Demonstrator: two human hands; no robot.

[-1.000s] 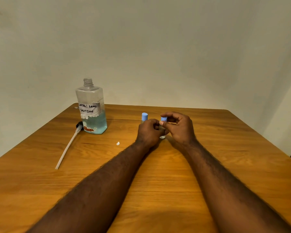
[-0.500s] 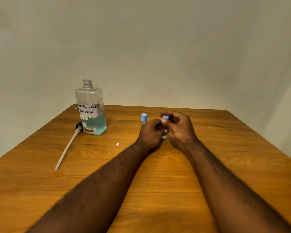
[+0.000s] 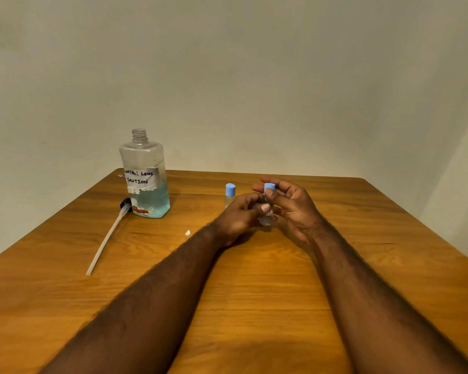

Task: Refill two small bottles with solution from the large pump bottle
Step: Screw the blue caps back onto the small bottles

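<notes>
Solution (image 3: 152,204) part-fills large bottle (image 3: 142,160); left hand (image 3: 237,215) and right hand (image 3: 295,209) grip small bottle (image 3: 268,213), contents unclear.

The wooden table (image 3: 254,306) is carrying 1 large bottle (image 3: 146,190), 1 pump tube (image 3: 106,238) lying just beside it, 1 small capped bottle (image 3: 229,197) standing upright, and 1 white scrap (image 3: 187,233).

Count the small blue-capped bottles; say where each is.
2. The standing bottle is on the table behind the left hand; the held bottle sits between both hands, right hand at its cap.
</notes>
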